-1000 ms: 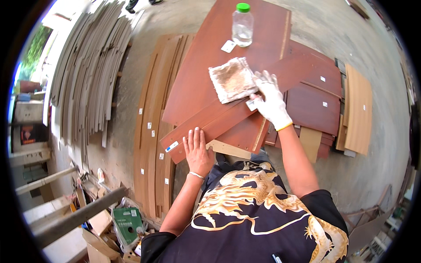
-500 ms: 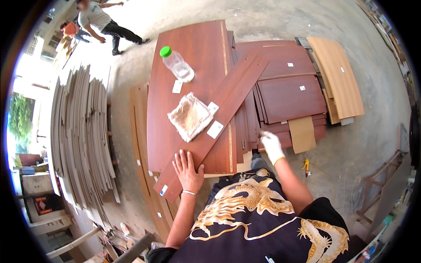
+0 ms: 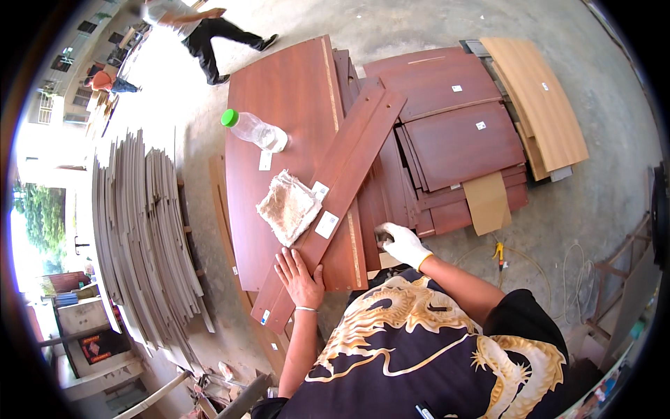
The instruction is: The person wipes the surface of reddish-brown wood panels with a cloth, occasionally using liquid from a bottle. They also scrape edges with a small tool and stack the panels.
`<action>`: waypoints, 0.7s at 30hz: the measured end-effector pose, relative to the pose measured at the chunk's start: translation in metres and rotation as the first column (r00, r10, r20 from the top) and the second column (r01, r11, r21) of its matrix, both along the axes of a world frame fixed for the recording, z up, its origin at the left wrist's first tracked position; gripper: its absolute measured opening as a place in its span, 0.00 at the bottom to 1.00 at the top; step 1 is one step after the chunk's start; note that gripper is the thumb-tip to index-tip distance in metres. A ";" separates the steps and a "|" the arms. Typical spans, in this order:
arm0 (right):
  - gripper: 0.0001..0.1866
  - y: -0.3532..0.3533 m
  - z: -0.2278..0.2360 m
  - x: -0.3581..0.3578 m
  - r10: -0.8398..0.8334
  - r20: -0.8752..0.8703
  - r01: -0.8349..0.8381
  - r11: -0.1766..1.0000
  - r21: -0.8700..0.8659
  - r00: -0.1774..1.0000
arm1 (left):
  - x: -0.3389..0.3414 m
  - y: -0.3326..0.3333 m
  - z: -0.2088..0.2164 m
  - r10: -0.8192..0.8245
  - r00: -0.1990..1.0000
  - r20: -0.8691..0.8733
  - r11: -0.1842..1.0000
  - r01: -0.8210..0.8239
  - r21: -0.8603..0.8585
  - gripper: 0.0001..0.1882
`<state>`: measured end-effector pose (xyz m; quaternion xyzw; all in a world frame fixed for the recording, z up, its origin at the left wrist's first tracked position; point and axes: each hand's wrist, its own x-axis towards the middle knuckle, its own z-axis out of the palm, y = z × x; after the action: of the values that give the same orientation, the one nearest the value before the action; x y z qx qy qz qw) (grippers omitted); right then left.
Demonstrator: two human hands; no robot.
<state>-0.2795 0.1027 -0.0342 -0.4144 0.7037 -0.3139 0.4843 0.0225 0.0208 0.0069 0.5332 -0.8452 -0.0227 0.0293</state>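
Note:
My bare left hand (image 3: 299,278) lies flat, fingers spread, on the near end of a long reddish-brown wooden board (image 3: 357,155). That narrow board rests at a slant across a stack of wide panels (image 3: 279,77) of the same colour. My right hand (image 3: 401,246), in a white glove, is at the stack's near right edge with its fingers curled together; what they hold, if anything, I cannot make out. A folded whitish cloth (image 3: 287,208) lies beside the slanted board. Farther back, a clear plastic bottle (image 3: 257,132) with a green cap lies on the top panel.
More reddish-brown panels (image 3: 460,143) are stacked to the right, with light wood panels (image 3: 534,98) beyond. Grey strips (image 3: 143,230) are piled at the left. A yellow air gun (image 3: 498,253) with a hose is on the right. A person (image 3: 209,31) walks at the far left.
My right hand has moved left, toward the near edge of the stack. My left hand stays on the board. The walking person has moved to the right, and the whole view has shifted slightly.

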 end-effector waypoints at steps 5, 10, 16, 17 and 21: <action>0.26 -0.001 -0.016 -0.003 0.093 -0.144 -0.107 0.990 -0.093 0.985 | 0.002 -0.003 -0.001 -0.022 1.000 0.013 1.000 0.021 0.008 0.44; 0.22 -0.007 -0.028 -0.015 0.220 -0.231 -0.251 0.961 -0.117 0.948 | 0.008 -0.002 -0.004 -0.023 0.999 0.022 1.000 0.023 0.013 0.45; 0.13 -0.012 -0.044 -0.026 0.178 0.072 -0.169 0.979 -0.118 0.981 | 0.010 -0.001 0.000 -0.008 0.999 0.046 1.000 0.007 0.027 0.45; 0.12 -0.012 -0.051 -0.027 0.153 0.193 -0.133 0.985 -0.112 0.969 | 0.010 0.000 -0.001 -0.009 0.999 0.043 1.000 0.008 0.027 0.45; 0.09 -0.016 -0.073 -0.036 0.026 0.632 -0.054 0.998 0.025 0.774 | 0.010 -0.001 -0.001 -0.006 0.999 0.054 1.000 0.005 0.018 0.45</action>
<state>-0.3156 0.0865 -0.1070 -0.2899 0.4981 -0.4098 0.7071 0.0321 0.0195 0.0058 0.5316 -0.8469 -0.0158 0.0018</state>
